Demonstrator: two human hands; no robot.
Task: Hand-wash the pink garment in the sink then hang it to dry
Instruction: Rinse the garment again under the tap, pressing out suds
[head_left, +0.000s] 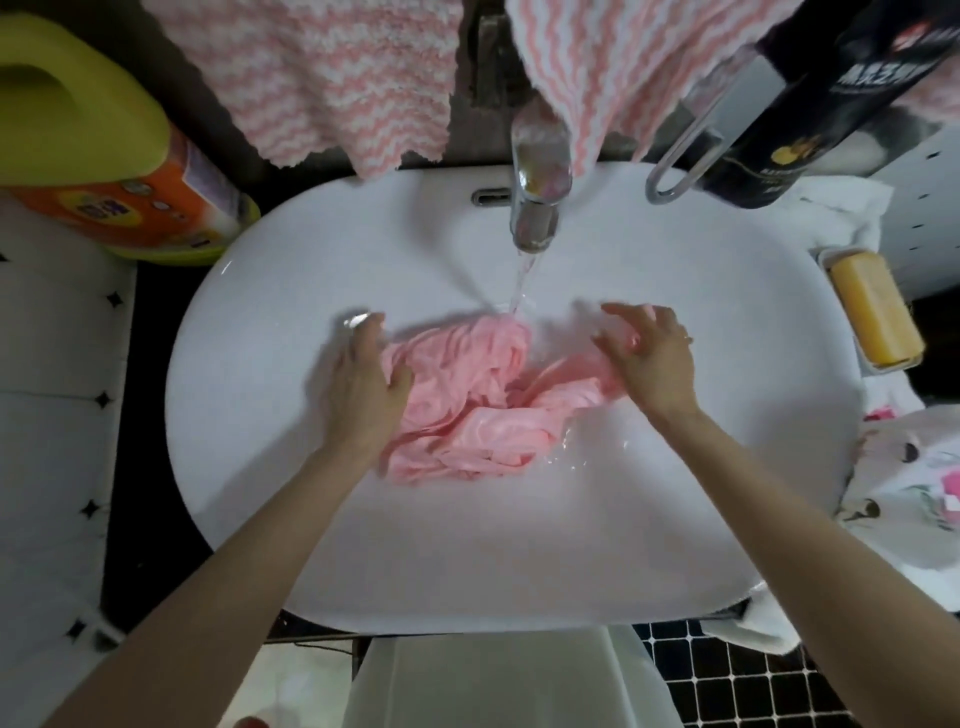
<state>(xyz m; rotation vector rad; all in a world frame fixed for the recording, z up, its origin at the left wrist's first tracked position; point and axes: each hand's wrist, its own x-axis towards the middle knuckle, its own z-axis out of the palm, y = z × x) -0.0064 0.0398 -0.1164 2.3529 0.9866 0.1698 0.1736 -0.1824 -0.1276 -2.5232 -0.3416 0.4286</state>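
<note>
Left hand (363, 387) flat, fingers straight, touching pink garment (467, 415) left edge. Right hand (652, 358) curled, gripping its right end. Sink (467, 551) basin spreads wide below; faucet (535, 208) stream hits garment's top edge.

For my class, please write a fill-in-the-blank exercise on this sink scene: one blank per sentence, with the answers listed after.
1. The crumpled ____ garment lies in the white oval ceramic sink.
2. The chrome tap is turned ____, pouring water onto the garment.
3. The yellow bar of soap sits on the sink's ____ side.
Answers: pink; on; right.
</note>
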